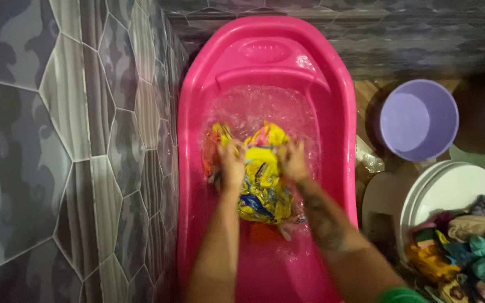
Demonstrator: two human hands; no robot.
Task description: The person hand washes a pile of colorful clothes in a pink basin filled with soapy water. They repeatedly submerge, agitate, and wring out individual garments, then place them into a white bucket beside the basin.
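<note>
A bright pink plastic tub holds soapy water in the middle of the view. Inside it lies a wet yellow cloth with blue and red patterns. My left hand grips the cloth's left side. My right hand grips its right side, close to the left hand. Both hands are blurred and sit in the foamy water, with the cloth bunched between and below them.
A tiled wall runs along the left and behind the tub. A lilac basin stands at the right. Below it, a white toilet lid carries a pile of mixed coloured clothes.
</note>
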